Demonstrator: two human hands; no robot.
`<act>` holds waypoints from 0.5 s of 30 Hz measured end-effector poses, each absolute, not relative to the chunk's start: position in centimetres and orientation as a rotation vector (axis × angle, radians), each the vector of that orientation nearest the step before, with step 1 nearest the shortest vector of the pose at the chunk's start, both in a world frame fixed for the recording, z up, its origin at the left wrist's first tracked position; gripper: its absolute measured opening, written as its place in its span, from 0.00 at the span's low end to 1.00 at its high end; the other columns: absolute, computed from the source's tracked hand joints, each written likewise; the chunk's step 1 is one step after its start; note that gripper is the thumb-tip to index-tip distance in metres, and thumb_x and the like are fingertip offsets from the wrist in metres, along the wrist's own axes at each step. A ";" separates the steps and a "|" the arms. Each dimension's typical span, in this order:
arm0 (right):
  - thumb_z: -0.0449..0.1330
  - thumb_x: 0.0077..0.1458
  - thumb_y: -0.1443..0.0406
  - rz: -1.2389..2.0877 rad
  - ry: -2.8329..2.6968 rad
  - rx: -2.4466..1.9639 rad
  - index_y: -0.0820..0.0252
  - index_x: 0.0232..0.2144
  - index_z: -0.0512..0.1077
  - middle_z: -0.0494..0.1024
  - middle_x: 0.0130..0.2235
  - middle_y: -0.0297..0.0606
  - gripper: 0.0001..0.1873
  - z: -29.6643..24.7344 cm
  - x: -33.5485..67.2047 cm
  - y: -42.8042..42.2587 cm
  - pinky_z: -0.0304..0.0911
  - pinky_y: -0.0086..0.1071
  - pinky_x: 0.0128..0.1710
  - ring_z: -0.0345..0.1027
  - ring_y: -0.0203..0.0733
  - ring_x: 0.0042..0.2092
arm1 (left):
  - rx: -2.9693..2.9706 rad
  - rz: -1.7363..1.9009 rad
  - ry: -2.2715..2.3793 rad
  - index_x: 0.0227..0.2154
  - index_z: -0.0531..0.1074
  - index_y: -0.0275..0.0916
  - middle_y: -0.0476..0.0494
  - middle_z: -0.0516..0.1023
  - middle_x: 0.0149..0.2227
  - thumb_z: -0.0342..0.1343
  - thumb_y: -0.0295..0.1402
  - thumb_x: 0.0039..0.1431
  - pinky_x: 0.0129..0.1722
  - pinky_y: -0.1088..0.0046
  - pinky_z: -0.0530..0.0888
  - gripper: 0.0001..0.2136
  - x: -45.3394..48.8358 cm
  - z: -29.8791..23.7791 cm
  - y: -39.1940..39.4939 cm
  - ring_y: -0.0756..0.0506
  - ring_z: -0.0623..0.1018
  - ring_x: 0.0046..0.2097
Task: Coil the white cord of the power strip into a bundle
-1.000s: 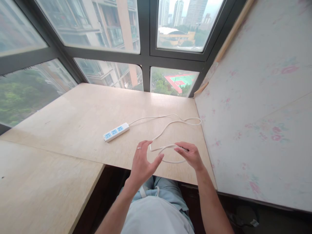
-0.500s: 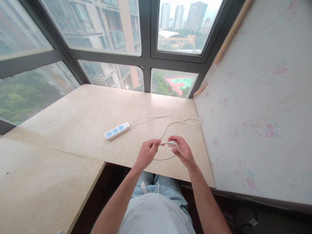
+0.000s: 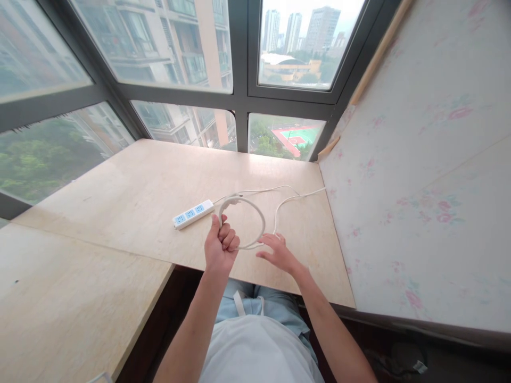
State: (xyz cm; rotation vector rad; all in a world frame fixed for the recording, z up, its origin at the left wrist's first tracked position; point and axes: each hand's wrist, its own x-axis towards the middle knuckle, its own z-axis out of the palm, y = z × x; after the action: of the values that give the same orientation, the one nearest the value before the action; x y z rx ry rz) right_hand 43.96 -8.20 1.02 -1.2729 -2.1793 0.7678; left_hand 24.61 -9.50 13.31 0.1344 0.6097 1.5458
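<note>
My left hand (image 3: pixel 222 242) is closed around a white power cord (image 3: pixel 263 219), which forms one round loop above the board. The cord's plug (image 3: pixel 231 201) seems to stick up past my left fingers at the top of the loop. Thumb and fingers apart, my right hand (image 3: pixel 282 254) is at the loop's lower right side; whether its fingertips touch the cord I cannot tell. Beyond my left hand lies a white power strip (image 3: pixel 194 214) with three blue-faced sockets. The rest of the cord runs from the strip toward the wall and back.
The strip rests on a pale, marble-patterned ledge (image 3: pixel 159 170) below dark-framed windows (image 3: pixel 239 69). A floral-papered wall (image 3: pixel 399 186) bounds it on the right. Another pale surface (image 3: pixel 72 287) extends at the left, with a dark gap by my legs.
The cord now forms a raised loop in my left hand, which has moved left. My right hand has let go of the plug and opened. Near the wall the cord has been drawn along.
</note>
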 end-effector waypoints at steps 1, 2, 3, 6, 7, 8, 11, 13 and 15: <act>0.60 0.58 0.59 0.675 -2.207 -1.316 0.49 0.44 0.75 0.77 0.47 0.40 0.11 0.7 44.4 -7.7 0.42 0.55 0.60 0.66 0.48 0.55 | 0.108 1.561 0.640 0.30 0.69 0.35 0.61 0.43 0.16 0.49 0.37 0.67 0.11 0.83 0.47 0.13 24.1 12.9 -9.6 0.57 0.45 0.14; 0.59 0.59 0.62 0.580 -2.209 -1.355 0.50 0.39 0.76 0.77 0.44 0.40 0.07 0.5 45.0 -7.4 0.44 0.54 0.59 0.68 0.46 0.52 | 0.089 1.583 0.683 0.30 0.69 0.35 0.61 0.44 0.16 0.48 0.37 0.67 0.11 0.83 0.47 0.13 23.6 12.4 -9.6 0.57 0.46 0.14; 0.59 0.59 0.64 0.479 -2.187 -1.389 0.51 0.36 0.77 0.77 0.43 0.40 0.06 0.4 45.6 -7.0 0.46 0.52 0.58 0.68 0.46 0.51 | 0.076 1.602 0.733 0.31 0.69 0.34 0.61 0.44 0.16 0.48 0.37 0.67 0.11 0.83 0.47 0.13 23.2 11.8 -9.7 0.58 0.46 0.14; 0.60 0.56 0.66 0.199 -2.003 -1.458 0.53 0.31 0.78 0.71 0.49 0.44 0.07 0.6 47.2 -6.7 0.50 0.50 0.55 0.61 0.51 0.56 | 0.064 1.622 0.864 0.32 0.70 0.33 0.62 0.46 0.16 0.52 0.36 0.65 0.11 0.83 0.48 0.11 22.1 9.7 -10.2 0.58 0.48 0.14; 0.59 0.56 0.66 0.160 -1.908 -1.471 0.53 0.32 0.78 0.69 0.51 0.45 0.07 0.7 47.4 -6.7 0.52 0.50 0.54 0.59 0.53 0.56 | 0.067 1.614 0.895 0.33 0.70 0.33 0.62 0.47 0.16 0.54 0.37 0.64 0.11 0.84 0.49 0.10 22.0 8.9 -10.4 0.58 0.48 0.14; 0.59 0.56 0.65 0.173 -1.808 -1.476 0.53 0.33 0.79 0.68 0.51 0.45 0.07 0.7 47.5 -6.7 0.53 0.50 0.53 0.59 0.53 0.55 | 0.072 1.598 0.921 0.34 0.70 0.33 0.62 0.47 0.16 0.56 0.38 0.62 0.11 0.84 0.49 0.11 22.0 8.2 -10.6 0.58 0.48 0.14; 0.58 0.56 0.62 0.519 -1.512 -1.425 0.55 0.38 0.77 0.71 0.45 0.45 0.10 0.7 46.8 -7.0 0.61 0.47 0.48 0.66 0.48 0.47 | 0.110 1.511 0.981 0.36 0.71 0.32 0.63 0.48 0.17 0.63 0.41 0.54 0.12 0.85 0.48 0.16 22.4 6.2 -10.9 0.59 0.49 0.15; 0.58 0.54 0.62 0.881 -1.270 -1.318 0.56 0.40 0.75 0.74 0.42 0.43 0.11 0.6 46.1 -7.4 0.64 0.44 0.47 0.69 0.46 0.45 | 0.151 1.416 1.012 0.36 0.70 0.32 0.63 0.48 0.17 0.65 0.43 0.51 0.12 0.85 0.47 0.19 22.8 5.2 -10.9 0.59 0.48 0.15; 0.61 0.51 0.62 1.168 -0.962 -1.167 0.55 0.42 0.72 0.75 0.44 0.41 0.14 0.6 45.6 -7.8 0.66 0.43 0.47 0.71 0.46 0.46 | 0.197 1.318 1.038 0.36 0.70 0.33 0.64 0.47 0.17 0.66 0.44 0.48 0.12 0.86 0.46 0.21 23.0 4.6 -10.8 0.59 0.47 0.15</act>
State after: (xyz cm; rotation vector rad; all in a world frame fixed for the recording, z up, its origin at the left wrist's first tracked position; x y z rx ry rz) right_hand 45.62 -7.80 0.63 -1.1666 -0.9620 1.1679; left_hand 23.03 -10.77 4.56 0.1967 1.0385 1.3183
